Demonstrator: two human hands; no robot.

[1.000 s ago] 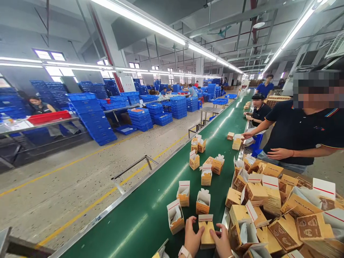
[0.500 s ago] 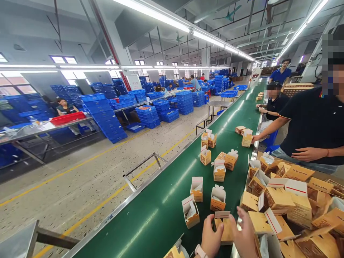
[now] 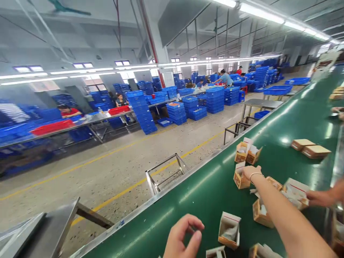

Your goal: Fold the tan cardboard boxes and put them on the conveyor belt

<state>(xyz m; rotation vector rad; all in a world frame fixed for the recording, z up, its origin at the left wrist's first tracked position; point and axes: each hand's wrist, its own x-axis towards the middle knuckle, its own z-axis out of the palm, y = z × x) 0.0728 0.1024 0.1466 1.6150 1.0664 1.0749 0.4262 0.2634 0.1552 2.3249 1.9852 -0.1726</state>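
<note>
Right hand (image 3: pixel 251 172) is against a small kraft carton (image 3: pixel 241 179) on the green conveyor belt (image 3: pixel 204 200), fingers together (clamped or not, can't tell). Left hand (image 3: pixel 184 234) is empty above the belt, fingers curled, thumb apart.

Long fluorescent tube lights (image 3: pixel 259 8) ran along the ceiling and lit the hall brightly and evenly, while daylight came in at the windows (image 3: pixel 83 65) — shadows stayed faint. The green conveyor belt (image 3: pixel 220 200) threw pale streaks of glare. Wide-angle distortion bent the white columns (image 3: pixel 157 39) and the far edges of the frame — the cardboard boxes (image 3: pixel 228 229) nearest the lens looked slightly soft.
</note>
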